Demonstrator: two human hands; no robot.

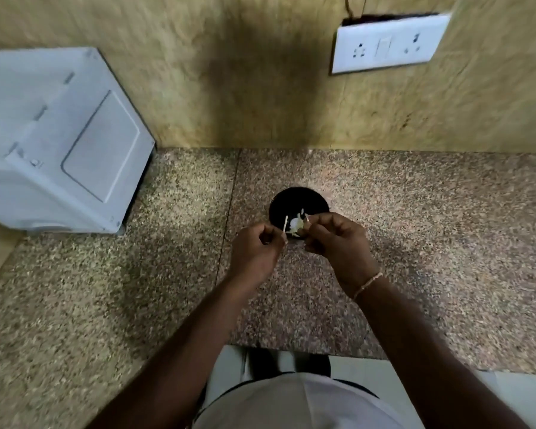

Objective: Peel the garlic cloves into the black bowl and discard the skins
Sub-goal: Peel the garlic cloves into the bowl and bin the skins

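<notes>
Speckled granite forms the bench (415,243), where a black bowl (297,199) sits just beyond both hands with pale garlic pieces (295,226) inside it. Left hand (256,255) pinches a thin strip of skin (285,226); right hand (338,243) curls around a garlic clove (306,222) over the rim. Clove seems small, firm and slippery, best gripped at its ends, while the papery skin likely tears easily.

Speckled polished stone counter (106,305); matt black bowl (300,201); rough mottled wall (229,72)
</notes>
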